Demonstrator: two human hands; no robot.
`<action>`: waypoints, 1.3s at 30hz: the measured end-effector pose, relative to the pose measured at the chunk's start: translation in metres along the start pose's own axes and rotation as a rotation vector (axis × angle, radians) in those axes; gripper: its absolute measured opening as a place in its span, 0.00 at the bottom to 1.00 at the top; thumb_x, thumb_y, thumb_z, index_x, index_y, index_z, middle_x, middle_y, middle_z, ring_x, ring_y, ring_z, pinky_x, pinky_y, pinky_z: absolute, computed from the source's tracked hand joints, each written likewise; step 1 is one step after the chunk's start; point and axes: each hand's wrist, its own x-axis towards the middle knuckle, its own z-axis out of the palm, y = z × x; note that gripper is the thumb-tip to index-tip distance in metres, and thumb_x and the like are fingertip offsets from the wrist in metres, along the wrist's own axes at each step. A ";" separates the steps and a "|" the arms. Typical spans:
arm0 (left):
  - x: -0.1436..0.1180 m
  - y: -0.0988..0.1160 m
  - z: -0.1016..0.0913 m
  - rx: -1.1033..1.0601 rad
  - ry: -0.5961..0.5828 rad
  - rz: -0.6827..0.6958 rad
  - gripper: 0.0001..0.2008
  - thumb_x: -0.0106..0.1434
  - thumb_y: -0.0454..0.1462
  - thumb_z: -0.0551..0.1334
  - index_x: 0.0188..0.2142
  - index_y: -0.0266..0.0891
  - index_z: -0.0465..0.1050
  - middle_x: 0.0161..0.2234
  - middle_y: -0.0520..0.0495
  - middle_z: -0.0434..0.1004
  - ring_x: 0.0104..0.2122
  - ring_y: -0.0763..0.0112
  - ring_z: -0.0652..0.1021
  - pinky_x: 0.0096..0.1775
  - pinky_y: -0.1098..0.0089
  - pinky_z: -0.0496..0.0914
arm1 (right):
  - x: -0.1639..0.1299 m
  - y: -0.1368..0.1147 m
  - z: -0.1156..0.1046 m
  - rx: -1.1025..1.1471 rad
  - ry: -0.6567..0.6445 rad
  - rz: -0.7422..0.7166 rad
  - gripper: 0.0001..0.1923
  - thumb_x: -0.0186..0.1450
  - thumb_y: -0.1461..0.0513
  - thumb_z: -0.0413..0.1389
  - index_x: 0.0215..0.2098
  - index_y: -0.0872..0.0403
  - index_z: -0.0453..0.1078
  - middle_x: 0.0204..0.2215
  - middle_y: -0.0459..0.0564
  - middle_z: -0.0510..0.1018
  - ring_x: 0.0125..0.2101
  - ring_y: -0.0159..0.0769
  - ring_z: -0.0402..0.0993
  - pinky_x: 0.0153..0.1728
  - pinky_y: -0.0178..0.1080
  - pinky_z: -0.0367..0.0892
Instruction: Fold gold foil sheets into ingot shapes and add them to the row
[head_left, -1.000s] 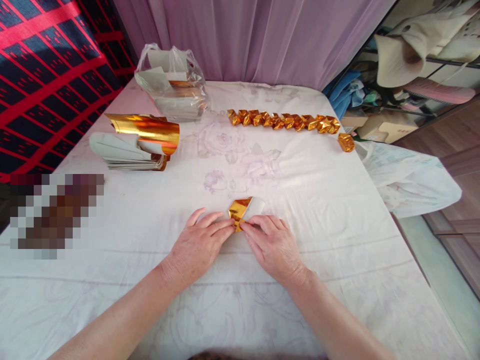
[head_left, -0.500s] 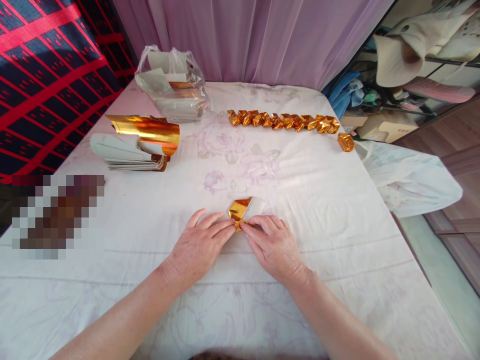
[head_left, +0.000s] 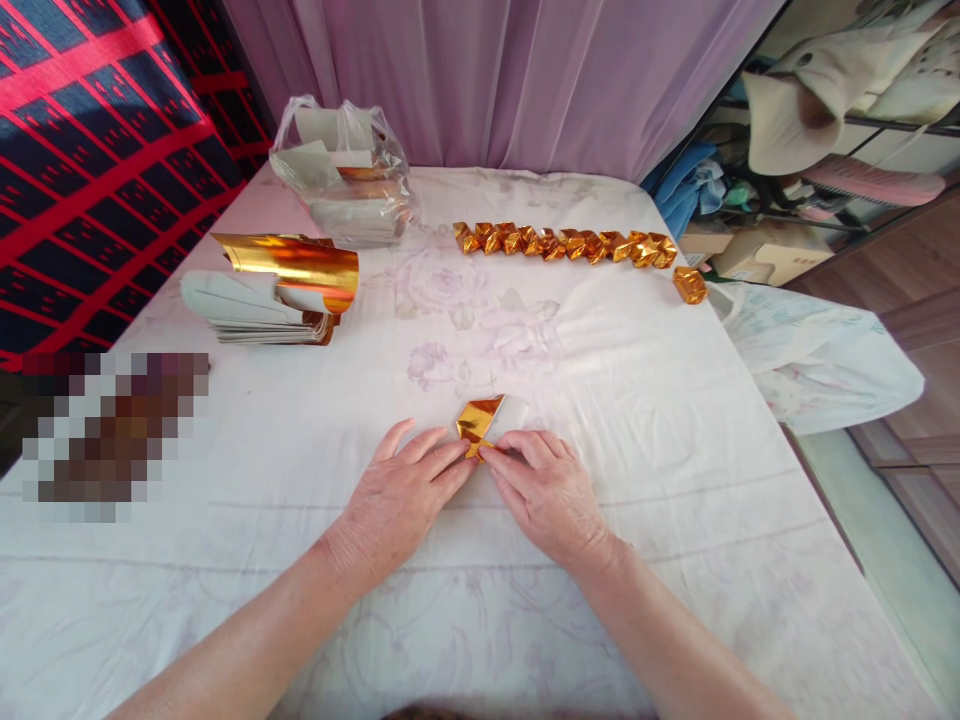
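Head view: both hands are pressing a gold paper on the cloth.
Left hand (head_left: 401, 490) and right hand (head_left: 544, 490) are pinching the paper (head_left: 480, 425) fingertip to fingertip, barely shifting since a second ago; the crease is being held.

Open cloth (head_left: 600, 400) around the hands; paper stack (head_left: 259, 305) far left, gold row (head_left: 562, 243) beyond.

- A row of folded gold pieces (head_left: 564, 243) is lying across the far side of the white floral cloth (head_left: 675, 420).
- One lone gold piece (head_left: 690, 285) is sitting just beside its right end.
- A stack of sheets (head_left: 259, 305), topped by a curled gold sheet (head_left: 296, 265), is resting at the left.
- A clear plastic bag (head_left: 345, 170) of paper is standing behind it.
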 end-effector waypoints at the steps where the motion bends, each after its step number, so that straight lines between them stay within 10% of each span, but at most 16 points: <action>1: 0.000 0.000 0.000 0.002 0.000 0.001 0.16 0.70 0.31 0.55 0.53 0.43 0.72 0.51 0.50 0.79 0.54 0.61 0.72 0.61 0.51 0.55 | 0.000 0.000 0.000 -0.002 -0.001 0.002 0.13 0.69 0.63 0.53 0.49 0.49 0.76 0.39 0.51 0.77 0.37 0.38 0.69 0.38 0.41 0.64; 39: 0.001 0.008 0.000 0.004 -0.063 -0.013 0.22 0.64 0.27 0.53 0.55 0.41 0.71 0.57 0.48 0.74 0.58 0.58 0.69 0.63 0.47 0.51 | -0.024 0.014 -0.013 -0.127 -0.080 0.026 0.16 0.70 0.60 0.53 0.54 0.50 0.74 0.48 0.54 0.74 0.47 0.44 0.68 0.42 0.45 0.64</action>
